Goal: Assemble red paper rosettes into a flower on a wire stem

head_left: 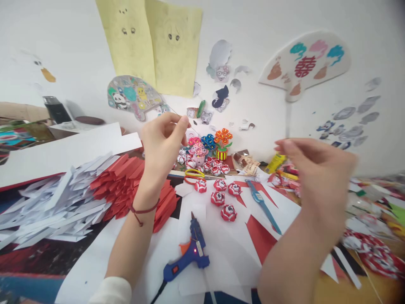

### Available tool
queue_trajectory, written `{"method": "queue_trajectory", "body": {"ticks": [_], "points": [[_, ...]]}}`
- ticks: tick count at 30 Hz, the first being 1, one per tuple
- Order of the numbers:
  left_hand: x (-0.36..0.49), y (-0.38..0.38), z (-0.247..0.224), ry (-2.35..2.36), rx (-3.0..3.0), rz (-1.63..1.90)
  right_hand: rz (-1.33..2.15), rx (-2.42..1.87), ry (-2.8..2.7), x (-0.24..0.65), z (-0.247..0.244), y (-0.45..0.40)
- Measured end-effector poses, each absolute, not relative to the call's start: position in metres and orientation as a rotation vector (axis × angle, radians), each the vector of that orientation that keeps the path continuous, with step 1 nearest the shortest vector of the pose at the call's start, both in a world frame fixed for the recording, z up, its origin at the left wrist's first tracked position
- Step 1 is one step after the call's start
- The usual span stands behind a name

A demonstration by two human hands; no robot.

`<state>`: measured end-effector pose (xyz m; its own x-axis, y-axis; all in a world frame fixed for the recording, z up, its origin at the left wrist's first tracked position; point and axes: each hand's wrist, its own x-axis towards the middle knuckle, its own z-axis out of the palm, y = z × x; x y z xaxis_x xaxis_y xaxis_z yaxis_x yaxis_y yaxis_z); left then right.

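My left hand (166, 143) is raised above the table, thumb and fingers pinched together. A very fine strand seems to pass at its fingertips, too thin to name. My right hand (319, 173) is also raised, fingertips pinched and slightly blurred; what they hold, if anything, I cannot make out. Below and between the hands, a blue glue gun (188, 253) lies on white paper, its small red light lit. Several red-and-white folded paper flowers (228, 212) sit beyond it. A blue wristwatch (262, 204) lies to their right, and scissors with yellow and red handles (194, 174) lie behind.
White paper strips (60, 207) and red paper strips (117, 181) are heaped at left. Small flower pots (222, 154) stand against the wall. More paper flowers (376, 253) and scraps crowd the right. A painted fan (306, 63) and yellow drawings (174, 50) hang on the wall.
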<state>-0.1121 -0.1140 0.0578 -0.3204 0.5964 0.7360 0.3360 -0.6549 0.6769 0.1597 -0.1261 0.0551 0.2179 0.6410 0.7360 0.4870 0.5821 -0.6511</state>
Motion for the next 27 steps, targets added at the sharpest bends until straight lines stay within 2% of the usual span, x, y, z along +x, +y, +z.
{"method": "queue_trajectory", "body": {"ticks": [2, 5, 7, 12, 17, 22, 27], "points": [[-0.112, -0.118, 0.06, 1.195, 1.713, 2.073, 0.052, -1.085, -1.321, 0.17, 0.057, -0.145], [-0.114, -0.118, 0.06, 1.15, 1.707, 2.093, 0.377, -1.338, -1.405, 0.191, 0.035, -0.152], [-0.115, -0.115, 0.059, 1.091, 1.725, 2.125, 0.574, -1.489, -1.522, 0.204, 0.003, -0.148], [-0.12, -0.111, 0.057, 1.052, 1.792, 2.128, 0.732, -1.794, -1.625, 0.219, -0.092, -0.161], [-0.122, -0.117, 0.059, 1.103, 1.81, 2.152, 0.541, -1.938, -1.6, 0.217, -0.137, -0.194], [-0.121, -0.119, 0.059, 1.108, 1.834, 2.138, 0.265, -2.019, -1.645, 0.213, -0.145, -0.203], [-0.119, -0.114, 0.058, 1.044, 1.848, 2.082, 0.263, -2.031, -1.678, 0.207, -0.145, -0.194]]}}
